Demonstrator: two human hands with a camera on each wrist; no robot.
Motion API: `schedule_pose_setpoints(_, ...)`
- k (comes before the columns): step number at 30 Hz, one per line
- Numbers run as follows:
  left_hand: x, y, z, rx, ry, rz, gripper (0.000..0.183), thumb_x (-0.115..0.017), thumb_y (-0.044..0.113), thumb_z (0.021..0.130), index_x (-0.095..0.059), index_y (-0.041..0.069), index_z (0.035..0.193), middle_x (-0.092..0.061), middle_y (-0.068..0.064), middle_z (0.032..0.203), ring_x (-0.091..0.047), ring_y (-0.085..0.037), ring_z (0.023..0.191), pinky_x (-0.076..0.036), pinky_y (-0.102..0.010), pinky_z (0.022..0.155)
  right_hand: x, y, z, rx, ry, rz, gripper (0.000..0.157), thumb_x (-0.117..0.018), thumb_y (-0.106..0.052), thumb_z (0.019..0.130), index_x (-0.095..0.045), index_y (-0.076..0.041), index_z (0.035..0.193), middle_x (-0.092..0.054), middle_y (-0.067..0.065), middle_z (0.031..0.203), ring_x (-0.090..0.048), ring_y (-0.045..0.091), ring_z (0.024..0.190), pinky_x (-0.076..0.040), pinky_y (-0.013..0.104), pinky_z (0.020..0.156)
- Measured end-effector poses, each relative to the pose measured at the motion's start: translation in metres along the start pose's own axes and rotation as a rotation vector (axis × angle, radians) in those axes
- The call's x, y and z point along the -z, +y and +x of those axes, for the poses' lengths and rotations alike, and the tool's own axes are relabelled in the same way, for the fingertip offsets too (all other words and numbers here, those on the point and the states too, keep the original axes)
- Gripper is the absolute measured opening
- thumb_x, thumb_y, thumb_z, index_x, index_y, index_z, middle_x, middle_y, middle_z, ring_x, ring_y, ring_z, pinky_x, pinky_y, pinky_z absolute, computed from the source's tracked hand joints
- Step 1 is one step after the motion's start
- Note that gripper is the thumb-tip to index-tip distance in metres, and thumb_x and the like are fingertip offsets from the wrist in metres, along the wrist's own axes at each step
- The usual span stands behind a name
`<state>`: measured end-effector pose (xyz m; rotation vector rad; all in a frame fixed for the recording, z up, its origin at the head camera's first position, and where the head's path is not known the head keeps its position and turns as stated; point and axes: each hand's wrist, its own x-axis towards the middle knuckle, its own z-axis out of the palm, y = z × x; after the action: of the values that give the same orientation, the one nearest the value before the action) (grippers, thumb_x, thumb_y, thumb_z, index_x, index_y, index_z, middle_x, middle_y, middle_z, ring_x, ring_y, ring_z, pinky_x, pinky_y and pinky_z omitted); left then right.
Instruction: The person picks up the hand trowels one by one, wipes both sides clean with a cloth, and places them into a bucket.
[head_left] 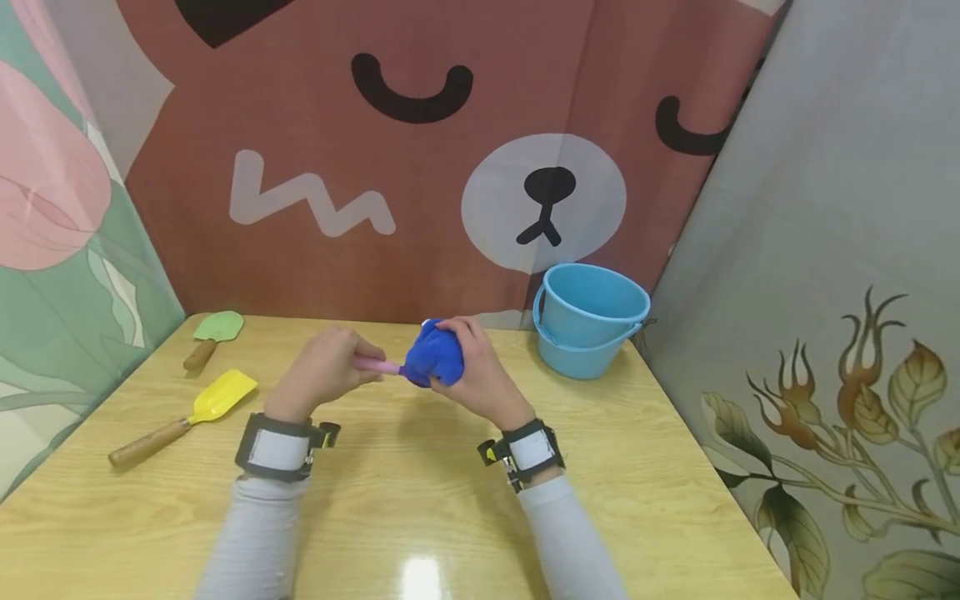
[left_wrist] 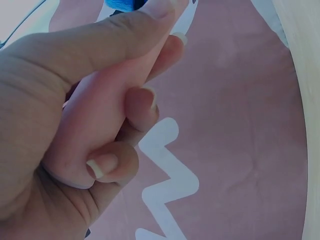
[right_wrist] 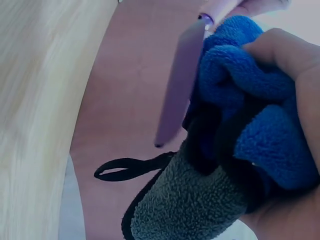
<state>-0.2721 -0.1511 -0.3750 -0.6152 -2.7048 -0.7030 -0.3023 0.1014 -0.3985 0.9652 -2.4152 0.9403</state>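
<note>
Nearest, well left of the bucket [head_left: 577,360], a yellow shovel [head_left: 219,398] is lying on the table [head_left: 390,492]. Slightly farther, left of the bucket, the left hand [head_left: 321,373] is gripping the pink handle [head_left: 377,365] of a purple-bladed tool [right_wrist: 181,85]; between it and the bucket, the right hand [head_left: 486,382] is clutching a bunched blue cloth [head_left: 437,357] beside the blade. A green shovel [head_left: 219,327] is lying far left of the bucket; a bear-print curtain [head_left: 420,267] is hanging behind it.
</note>
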Motion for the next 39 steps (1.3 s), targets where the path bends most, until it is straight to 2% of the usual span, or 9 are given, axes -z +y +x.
schedule_pose_setpoints(5,-0.0016,0.0008,0.0013,-0.024,0.001,0.002,0.023,-0.089,0.016,0.079,-0.082,0.009,0.099,-0.079,-0.004,0.093,-0.075,-0.023,0.088,-0.060,-0.044,0.077,-0.0039,-0.0015,0.0010,0.013,-0.055,-0.006,0.065,-0.089,-0.017,0.077,-0.056,-0.010,0.133,-0.050,0.008,0.134,-0.053,0.030,0.125,-0.051,0.049,0.103)
schedule_pose_setpoints(10,-0.0028,0.0017,0.0016,-0.032,0.000,-0.008,0.024,-0.089,0.018,0.079,-0.082,0.008,0.100,-0.079,-0.005,0.093,-0.076,-0.024,0.088,-0.061,-0.043,0.076,-0.0049,-0.0018,0.0012,0.006,-0.083,-0.004,0.063,-0.089,-0.017,0.078,-0.057,-0.011,0.132,-0.051,0.009,0.136,-0.053,0.032,0.126,-0.051,0.051,0.103)
schedule_pose_setpoints(17,-0.0056,0.0002,0.0003,-0.043,0.010,-0.013,0.021,-0.090,0.018,0.078,-0.083,0.011,0.097,-0.079,-0.002,0.090,-0.075,-0.021,0.085,-0.061,-0.040,0.073,-0.0066,-0.0004,-0.0006,0.007,-0.108,-0.016,0.061,-0.088,-0.017,0.080,-0.057,-0.011,0.133,-0.051,0.011,0.137,-0.053,0.032,0.127,-0.050,0.051,0.105)
schedule_pose_setpoints(25,-0.0080,0.0014,0.0014,-0.056,0.017,-0.014,0.023,-0.090,0.018,0.078,-0.083,0.009,0.097,-0.079,-0.002,0.090,-0.075,-0.020,0.085,-0.061,-0.039,0.073,-0.0048,0.0005,-0.0032,-0.010,-0.148,-0.028,0.059,-0.085,-0.019,0.083,-0.058,-0.011,0.135,-0.051,0.011,0.137,-0.053,0.033,0.127,-0.052,0.051,0.102)
schedule_pose_setpoints(32,-0.0088,0.0032,0.0041,-0.077,0.014,-0.016,0.019,-0.089,0.018,0.080,-0.083,0.009,0.095,-0.079,-0.003,0.089,-0.075,-0.019,0.082,-0.061,-0.038,0.072,-0.0035,0.0045,-0.0053,-0.062,-0.163,-0.003,0.059,-0.084,-0.017,0.084,-0.058,-0.015,0.136,-0.050,0.009,0.138,-0.052,0.033,0.128,-0.052,0.052,0.102)
schedule_pose_setpoints(39,-0.0049,0.0024,0.0028,-0.066,0.001,-0.029,0.021,-0.088,0.024,0.081,-0.083,0.008,0.095,-0.079,-0.004,0.089,-0.075,-0.019,0.080,-0.062,-0.037,0.071,-0.0025,0.0023,-0.0027,-0.045,-0.181,0.023,0.058,-0.084,-0.015,0.084,-0.059,-0.014,0.136,-0.051,0.009,0.135,-0.052,0.033,0.127,-0.052,0.052,0.102)
